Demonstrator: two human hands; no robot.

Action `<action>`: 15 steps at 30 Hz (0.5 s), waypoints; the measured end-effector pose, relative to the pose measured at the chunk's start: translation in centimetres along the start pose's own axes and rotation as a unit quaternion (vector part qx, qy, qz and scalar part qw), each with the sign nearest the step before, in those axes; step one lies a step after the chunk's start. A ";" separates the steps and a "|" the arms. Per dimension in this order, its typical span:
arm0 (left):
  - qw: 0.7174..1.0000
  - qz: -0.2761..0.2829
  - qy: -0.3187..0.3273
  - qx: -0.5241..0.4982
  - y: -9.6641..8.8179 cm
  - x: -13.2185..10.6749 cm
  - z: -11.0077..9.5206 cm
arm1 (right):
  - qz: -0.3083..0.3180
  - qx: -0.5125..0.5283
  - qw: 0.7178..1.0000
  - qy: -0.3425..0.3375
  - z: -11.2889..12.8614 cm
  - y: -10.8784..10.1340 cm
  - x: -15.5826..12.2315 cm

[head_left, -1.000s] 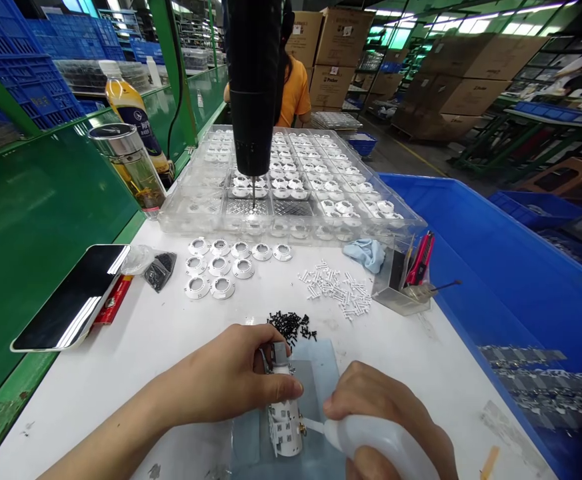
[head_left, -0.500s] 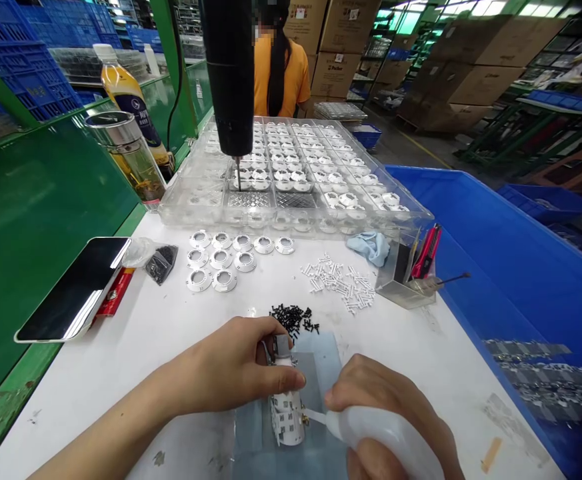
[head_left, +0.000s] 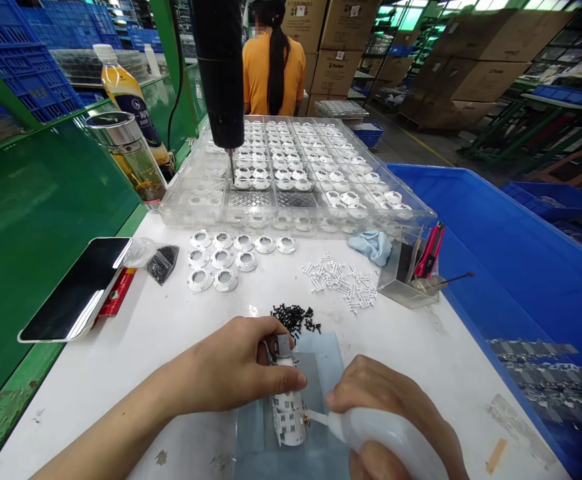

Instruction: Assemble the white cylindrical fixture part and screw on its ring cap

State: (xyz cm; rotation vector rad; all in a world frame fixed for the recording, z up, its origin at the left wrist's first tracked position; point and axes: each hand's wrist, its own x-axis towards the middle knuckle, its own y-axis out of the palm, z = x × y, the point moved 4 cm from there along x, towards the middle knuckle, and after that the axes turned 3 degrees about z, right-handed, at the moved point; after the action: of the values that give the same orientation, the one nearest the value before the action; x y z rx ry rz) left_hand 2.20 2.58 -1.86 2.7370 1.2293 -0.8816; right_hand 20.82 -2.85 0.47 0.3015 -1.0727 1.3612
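Left hand (head_left: 225,373) clamped around a white cylindrical component (head_left: 288,413) resting on a grey-blue mat (head_left: 323,353) on the white bench (head_left: 135,347); right hand (head_left: 385,400) gripped a translucent white squeeze bottle (head_left: 391,437), nozzle at the component's side.

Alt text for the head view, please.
On a white workbench, the left hand steadies a white cylindrical part on a blue mat while the right hand holds the nozzle of a white squeeze bottle against it. Black screws and white rings lie beyond.
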 end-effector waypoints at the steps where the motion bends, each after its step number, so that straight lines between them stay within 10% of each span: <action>1: 1.000 0.000 0.000 -0.001 0.0 0.0 0.0 | 0.001 0.002 1.000 0.001 0.0 0.0 0.1; 15: 1.000 0.005 -0.021 0.017 -0.2 -0.1 -0.2 | -0.014 0.082 0.994 0.069 -0.6 -0.3 -0.4</action>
State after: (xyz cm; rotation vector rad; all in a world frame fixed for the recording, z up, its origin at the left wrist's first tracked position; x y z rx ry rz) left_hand 2.07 2.70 -1.60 2.7328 1.2024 -0.9636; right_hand 21.35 -2.73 0.01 0.3364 -0.8425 1.4272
